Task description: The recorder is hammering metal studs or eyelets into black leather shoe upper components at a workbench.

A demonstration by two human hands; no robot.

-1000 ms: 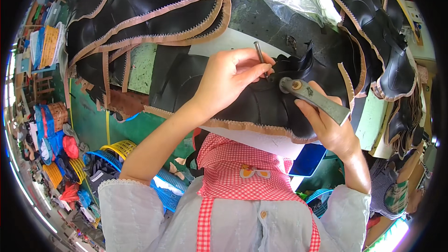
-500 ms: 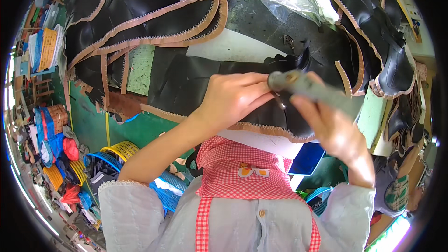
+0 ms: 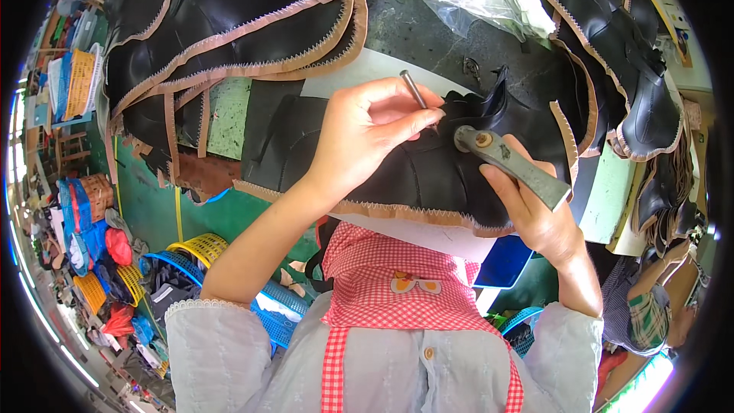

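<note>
1. Left hand (image 3: 363,128): thumb and fingers pinched around a tilted punch (image 3: 413,89), over the leather (image 3: 451,180).
2. Right hand (image 3: 541,218): closed around a hammer (image 3: 520,170), head near the punch, apart.
3. Leather lies at the tabletop's (image 3: 228,113) near edge.

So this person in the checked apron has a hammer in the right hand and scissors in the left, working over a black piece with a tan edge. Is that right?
Only the left hand's tool is wrong: the head view shows a slim metal rod there. The hammer is in the right hand, over the black piece.
</note>
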